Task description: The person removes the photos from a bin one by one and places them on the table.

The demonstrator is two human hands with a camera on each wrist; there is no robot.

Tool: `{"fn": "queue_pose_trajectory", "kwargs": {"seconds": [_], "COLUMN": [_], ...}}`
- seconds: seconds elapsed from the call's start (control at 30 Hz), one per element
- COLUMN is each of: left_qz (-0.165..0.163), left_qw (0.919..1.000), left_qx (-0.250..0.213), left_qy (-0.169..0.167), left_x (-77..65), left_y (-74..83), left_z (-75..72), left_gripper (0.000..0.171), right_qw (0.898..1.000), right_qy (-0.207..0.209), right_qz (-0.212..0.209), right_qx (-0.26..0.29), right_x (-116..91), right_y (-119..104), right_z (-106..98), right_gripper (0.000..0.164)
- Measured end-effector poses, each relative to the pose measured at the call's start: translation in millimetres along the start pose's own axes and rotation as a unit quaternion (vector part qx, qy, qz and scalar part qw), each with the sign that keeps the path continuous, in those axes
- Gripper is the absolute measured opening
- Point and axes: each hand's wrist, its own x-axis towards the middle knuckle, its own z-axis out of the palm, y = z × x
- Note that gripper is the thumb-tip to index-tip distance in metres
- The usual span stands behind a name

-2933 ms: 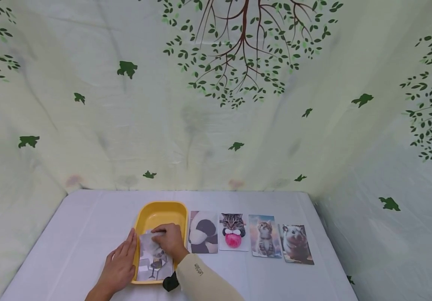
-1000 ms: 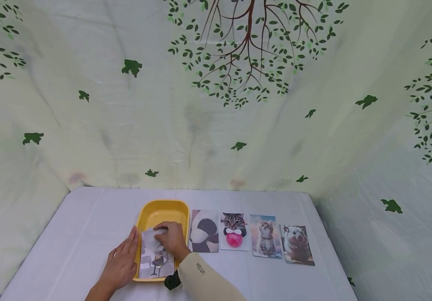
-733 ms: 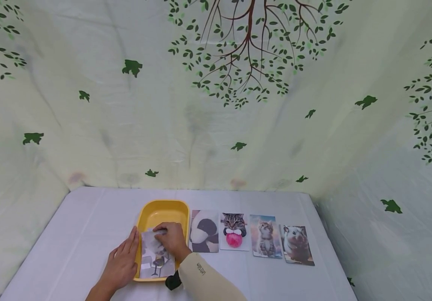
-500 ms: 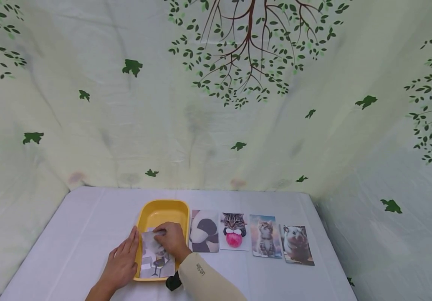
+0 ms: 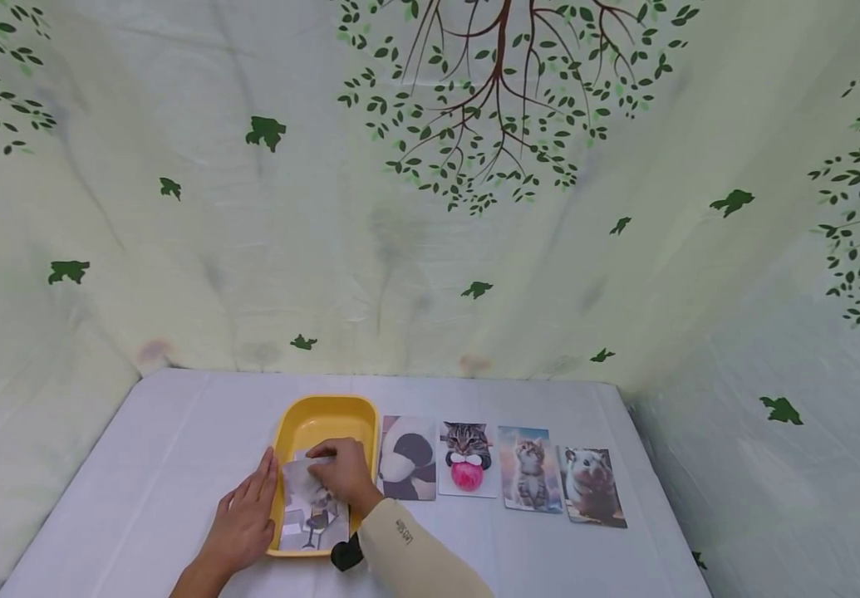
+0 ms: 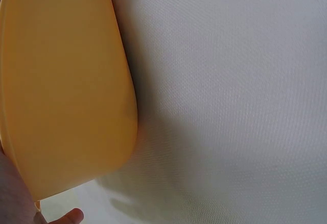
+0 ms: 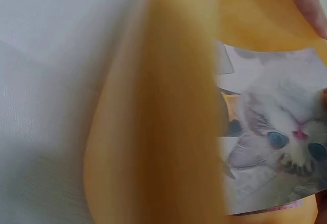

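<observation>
A leaf-printed backdrop [image 5: 392, 282] surrounds a white-covered table [image 5: 198, 432]. On the table sits a yellow tray [image 5: 317, 428], its left rim met by the person's left hand [image 5: 243, 519], which lies with fingers straight and grips nothing. The right hand [image 5: 347, 473], apart from it, pinches the far end of a white-cat card [image 7: 278, 147] inside the tray. Just right of the tray runs a row: a black-and-white close-up card [image 5: 408, 459], a pink-ball cat card [image 5: 467, 457], a kitten card [image 5: 530, 473] and a hamster card [image 5: 596, 490]. Smallest is the change: a thin pale edge [image 5: 298, 454], hidden moments ago, shows beyond the white-cat card, suggesting that this card is shifting over another beneath.
</observation>
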Motion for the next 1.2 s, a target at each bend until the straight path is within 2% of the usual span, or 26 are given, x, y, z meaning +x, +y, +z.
{"fn": "queue_pose_trajectory", "kwargs": {"seconds": [0.2,0.3,0.43,0.7,0.87,0.93,1.03,1.2], "left_qz": [0.004,0.008,0.010,0.001,0.009,0.012,0.013,0.013], "left_qw": [1.0000,0.9999,0.9998,1.0000,0.9998,0.9998,0.9997,0.9997], "left_qx": [-0.003,-0.001,0.002,-0.003,-0.010,-0.013,-0.015,-0.020], "left_qy": [0.002,0.008,0.015,0.003,0.012,0.014,0.013,0.005], "left_x": [0.2,0.3,0.6,1.3,0.3,-0.3,0.1,1.7], "left_y": [-0.3,-0.8,-1.2,-0.4,-0.4,-0.3,-1.2,-1.6], "left_z": [1.5,2.2,2.5,2.6,2.2,2.0,2.4,0.8], "left_gripper": [0.078,0.077,0.077,0.078,0.079,0.080,0.081,0.081], "right_qw": [1.000,0.999,0.996,0.980,0.971,0.972,0.976,0.982], "right_qy": [0.010,0.023,0.044,0.064,0.069,0.073,0.080,0.074], "right_qz": [0.010,-0.013,-0.055,-0.097,-0.089,-0.077,-0.079,-0.063], "right_qx": [0.011,0.020,0.057,0.164,0.211,0.208,0.184,0.161], "right_x": [-0.6,1.6,6.7,10.3,1.9,-3.6,-12.9,-31.5], "right_y": [-2.7,-2.7,-4.7,-15.3,-15.4,-11.4,-0.2,26.9], "right_z": [-3.9,-8.4,-23.2,-78.9,-118.1,-132.6,-152.4,-178.1], "right_gripper": [0.009,0.007,0.005,0.013,0.016,0.017,0.019,0.021]}}
